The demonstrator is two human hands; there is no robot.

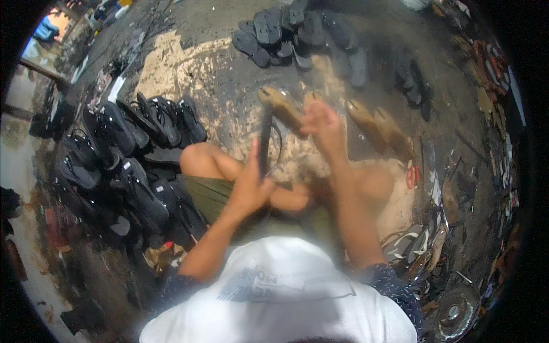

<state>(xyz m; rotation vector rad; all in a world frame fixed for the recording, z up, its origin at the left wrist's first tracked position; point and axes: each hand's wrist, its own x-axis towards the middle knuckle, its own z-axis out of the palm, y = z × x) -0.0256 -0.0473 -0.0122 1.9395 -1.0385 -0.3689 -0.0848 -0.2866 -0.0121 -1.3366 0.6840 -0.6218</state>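
Hands first: the left hand [251, 186] is clamped round the lower end of a dark, flat rubber sandal sole [265, 134], which stands nearly on edge above the person's lap, its upper end reaching toward the ground ahead. The right hand [323, 126] is raised just beside the top of that sole, smeared by motion; whether its fingers grip anything I cannot tell. The two hands are apart, with the sole between them. A thin dark strap [279, 143] loops off the sole's right side.

Several tan wooden shoe forms [283, 106] lie on the stained concrete floor [217, 74] just beyond the hands, more of them toward the floor's right side. A heap of finished black strapped sandals [131, 148] fills the left edge, and a second pile of dark bare soles [291, 31] sits near the far edge.

Risk, as I judge it: the sole is held by one end only, so a hard pull from the moving right hand could twist it out of the left grip or tear the strap free. The bare knee [200, 160] sits close under the work, so a slip would land there. Scraps [423, 251] crowd the right edge and could snag a dropped piece.
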